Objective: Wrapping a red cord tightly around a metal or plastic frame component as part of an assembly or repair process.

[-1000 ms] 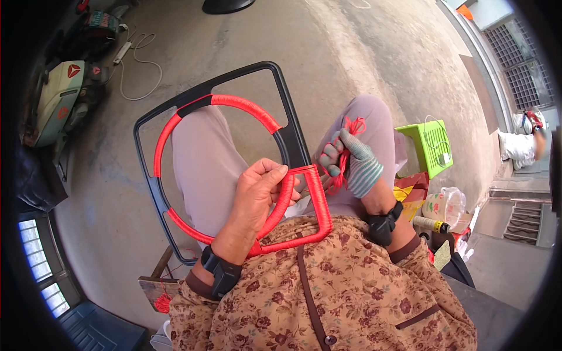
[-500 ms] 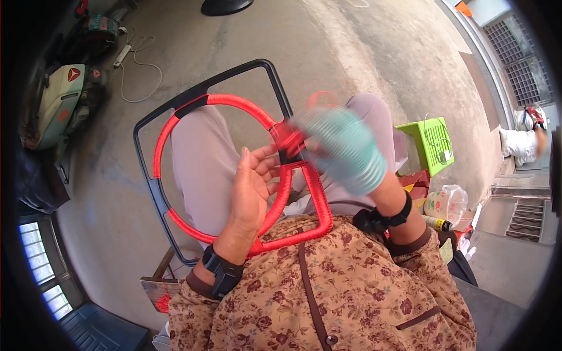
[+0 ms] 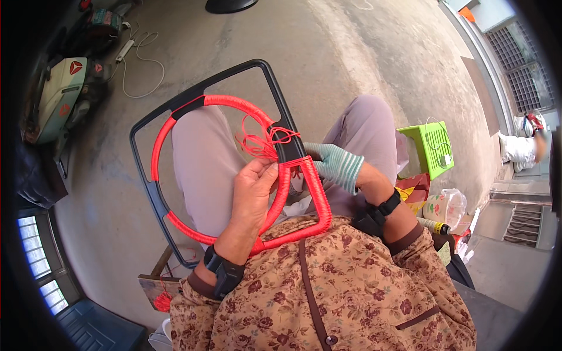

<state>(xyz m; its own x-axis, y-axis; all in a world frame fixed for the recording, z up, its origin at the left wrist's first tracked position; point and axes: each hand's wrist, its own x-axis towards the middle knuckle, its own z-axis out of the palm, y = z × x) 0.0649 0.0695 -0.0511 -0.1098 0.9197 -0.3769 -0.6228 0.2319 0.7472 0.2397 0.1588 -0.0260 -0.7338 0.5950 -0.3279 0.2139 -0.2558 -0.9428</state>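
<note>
Left hand: fingers pinching cord, apparently steadying it against frame. Right hand: reaching behind, fingertips hiding; grip unclear.

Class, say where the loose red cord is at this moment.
The loose red cord is near the middle of the head view, just above the left hand, with some loops across the right side of the black frame.

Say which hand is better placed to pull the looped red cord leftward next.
Left, I'd judge. The left hand is at the lower end of the red cord, most of which lies left of the black bar. The gloved right hand is across the bar, its fingertips partly hidden.
</note>
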